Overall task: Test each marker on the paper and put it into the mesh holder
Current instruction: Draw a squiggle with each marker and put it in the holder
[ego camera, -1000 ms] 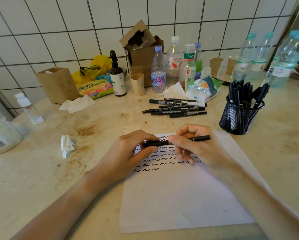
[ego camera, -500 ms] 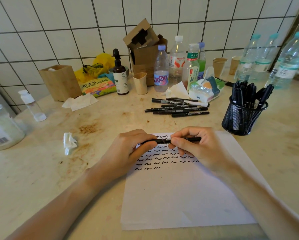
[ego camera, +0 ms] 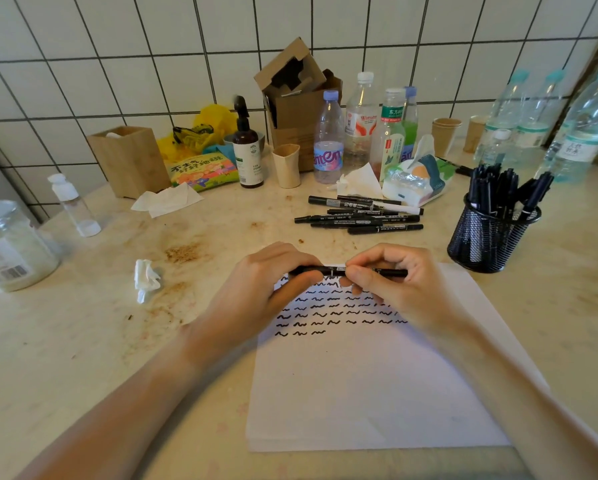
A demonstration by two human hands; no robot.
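A black marker lies level between my two hands, over the top edge of the white paper. My left hand grips its left end and my right hand pinches its right half. Rows of black squiggles cover the upper part of the paper. Several loose black markers lie in a bunch on the table beyond my hands. The black mesh holder stands at the right, with several markers upright in it.
Along the tiled wall stand plastic bottles, a cardboard box, a brown pump bottle, paper cups and a tissue pack. A crumpled tissue and a glass jar lie at the left. A wooden box stands further back.
The marker's two parts have come together between my hands; it now looks shorter and whole. My hands have drawn closer to each other.
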